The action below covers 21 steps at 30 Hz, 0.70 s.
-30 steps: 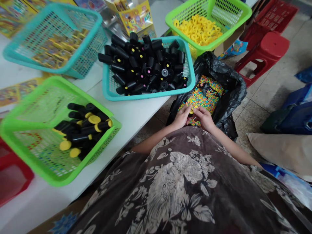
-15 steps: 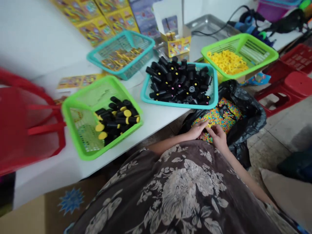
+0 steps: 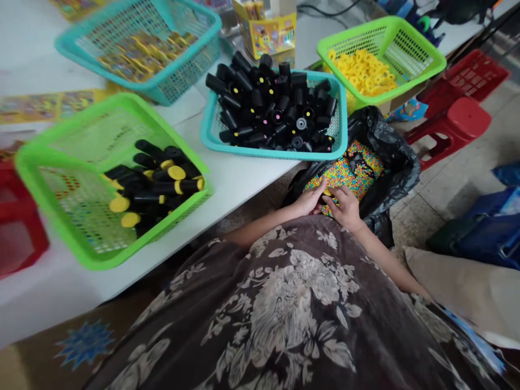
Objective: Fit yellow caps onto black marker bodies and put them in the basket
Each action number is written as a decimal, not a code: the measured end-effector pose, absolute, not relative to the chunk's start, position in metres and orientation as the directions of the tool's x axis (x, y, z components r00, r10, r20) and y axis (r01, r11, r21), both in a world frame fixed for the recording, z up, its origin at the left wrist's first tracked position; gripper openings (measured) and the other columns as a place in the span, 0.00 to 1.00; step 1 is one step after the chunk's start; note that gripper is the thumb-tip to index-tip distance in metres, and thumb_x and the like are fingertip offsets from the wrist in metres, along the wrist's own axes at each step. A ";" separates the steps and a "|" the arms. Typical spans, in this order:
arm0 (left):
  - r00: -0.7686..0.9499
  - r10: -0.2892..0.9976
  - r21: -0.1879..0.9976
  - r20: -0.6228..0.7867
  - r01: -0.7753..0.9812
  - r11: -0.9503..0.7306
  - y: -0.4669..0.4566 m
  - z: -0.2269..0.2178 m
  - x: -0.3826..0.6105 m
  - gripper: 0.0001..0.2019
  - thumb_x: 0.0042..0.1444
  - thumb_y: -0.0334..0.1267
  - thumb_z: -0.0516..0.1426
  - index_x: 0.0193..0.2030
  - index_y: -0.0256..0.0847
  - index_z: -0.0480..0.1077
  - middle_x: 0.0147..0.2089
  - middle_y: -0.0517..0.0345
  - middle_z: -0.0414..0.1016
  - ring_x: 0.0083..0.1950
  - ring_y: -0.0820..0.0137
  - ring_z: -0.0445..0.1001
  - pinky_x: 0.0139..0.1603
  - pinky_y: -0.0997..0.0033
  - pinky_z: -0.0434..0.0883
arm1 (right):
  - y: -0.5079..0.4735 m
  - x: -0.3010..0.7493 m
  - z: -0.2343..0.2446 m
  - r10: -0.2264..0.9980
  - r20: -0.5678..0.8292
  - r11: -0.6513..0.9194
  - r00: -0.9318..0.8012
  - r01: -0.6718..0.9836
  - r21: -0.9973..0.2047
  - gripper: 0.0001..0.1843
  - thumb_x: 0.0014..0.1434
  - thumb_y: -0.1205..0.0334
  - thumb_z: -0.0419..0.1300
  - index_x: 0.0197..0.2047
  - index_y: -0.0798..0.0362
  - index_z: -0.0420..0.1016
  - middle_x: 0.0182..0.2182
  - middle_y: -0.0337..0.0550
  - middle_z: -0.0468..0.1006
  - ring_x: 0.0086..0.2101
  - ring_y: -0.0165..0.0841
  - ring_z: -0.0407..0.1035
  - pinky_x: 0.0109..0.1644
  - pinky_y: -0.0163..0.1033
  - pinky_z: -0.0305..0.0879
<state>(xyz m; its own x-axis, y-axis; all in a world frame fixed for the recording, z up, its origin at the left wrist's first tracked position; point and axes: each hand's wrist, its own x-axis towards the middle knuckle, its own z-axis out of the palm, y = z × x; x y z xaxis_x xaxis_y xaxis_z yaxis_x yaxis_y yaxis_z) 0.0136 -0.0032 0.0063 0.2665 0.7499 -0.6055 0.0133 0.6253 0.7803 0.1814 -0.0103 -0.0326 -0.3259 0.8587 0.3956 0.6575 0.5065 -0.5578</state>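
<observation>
Both hands meet low over an open black plastic bag [image 3: 400, 162] of small multicoloured beads [image 3: 359, 181]. My left hand [image 3: 309, 200] is closed, its fingers angled upward, around something mostly hidden. My right hand [image 3: 344, 208] comes in from the right, thumb and fingers pinched on a small yellow cap [image 3: 327, 192] between the two hands. Whatever lies under that cap is covered by the fingers. Nearest on the table is a teal basket [image 3: 268, 154] heaped with black tubes [image 3: 280, 111], some showing yellow or pink dots at their ends.
A green basket [image 3: 95, 260] at left holds black tubes with yellow caps. Behind it, a teal basket [image 3: 162, 89] contains small yellow packets. Yellow ring-shaped pieces [image 3: 365, 73] fill another green basket [image 3: 422, 73]. A red stool [image 3: 467, 119] stands right of the bag.
The view has shifted, so baskets and hands sit further left and higher in the picture. Both hands stay together over the beads, with the fingers slightly rearranged around the yellow cap.
</observation>
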 end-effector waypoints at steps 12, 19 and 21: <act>0.332 0.765 0.830 -0.552 0.125 0.544 0.000 0.013 0.011 0.40 0.61 0.80 0.43 0.22 0.42 0.59 0.14 0.64 0.56 0.15 0.78 0.55 0.18 0.75 0.53 | -0.016 0.179 -0.023 0.947 0.296 0.319 -0.123 0.429 -0.845 0.22 0.67 0.36 0.63 0.43 0.47 0.81 0.33 0.42 0.80 0.33 0.37 0.74 0.38 0.44 0.74; 0.307 0.819 0.866 -0.485 0.037 0.499 -0.002 0.016 0.014 0.37 0.64 0.77 0.44 0.27 0.42 0.64 0.17 0.65 0.58 0.15 0.78 0.55 0.17 0.76 0.52 | -0.018 0.177 -0.014 0.958 0.224 0.286 -0.180 0.539 -0.792 0.30 0.56 0.31 0.70 0.46 0.49 0.78 0.39 0.46 0.80 0.38 0.40 0.74 0.40 0.46 0.75; 0.285 0.829 0.870 -0.481 0.036 0.492 -0.003 0.012 0.015 0.38 0.64 0.77 0.43 0.28 0.42 0.66 0.17 0.65 0.58 0.15 0.78 0.56 0.17 0.76 0.52 | -0.018 0.175 -0.011 0.952 0.241 0.305 -0.187 0.586 -0.750 0.29 0.56 0.33 0.70 0.46 0.49 0.77 0.40 0.47 0.80 0.38 0.41 0.73 0.40 0.47 0.75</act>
<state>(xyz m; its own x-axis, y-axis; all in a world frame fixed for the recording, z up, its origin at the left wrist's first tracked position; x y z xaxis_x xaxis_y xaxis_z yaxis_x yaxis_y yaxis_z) 0.0151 -0.0025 0.0115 0.2849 0.8293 -0.4807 0.0357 0.4920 0.8699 0.1751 -0.0179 -0.0106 -0.1867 0.9523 0.2412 0.5864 0.3050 -0.7504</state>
